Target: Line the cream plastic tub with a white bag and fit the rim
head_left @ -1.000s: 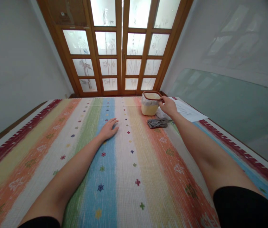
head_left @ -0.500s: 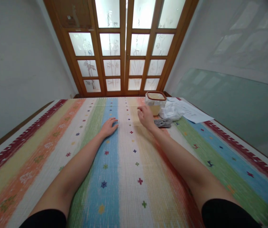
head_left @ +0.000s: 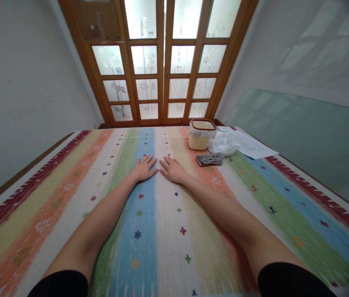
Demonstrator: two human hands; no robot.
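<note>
My left hand (head_left: pixel 144 168) lies palm down with its fingers spread on the blue stripe of the striped tablecloth (head_left: pixel 174 251). Close beside it, my right hand (head_left: pixel 172 169) rests flat on the pale stripe, fingers apart. The two thumbs point toward each other, almost meeting. Neither hand holds anything. To the right of my right hand is a folded grey cloth (head_left: pixel 209 159).
Behind the grey cloth stand a lined bin (head_left: pixel 198 142) with a brown rim and a crumpled white plastic bag (head_left: pixel 223 144). Printed papers (head_left: pixel 253 145) lie at the right edge. Wooden glazed doors (head_left: pixel 164 76) are beyond the table.
My right hand has come down and left, from near the bin to beside my left hand. The fingers of my left hand have spread and moved slightly right.
</note>
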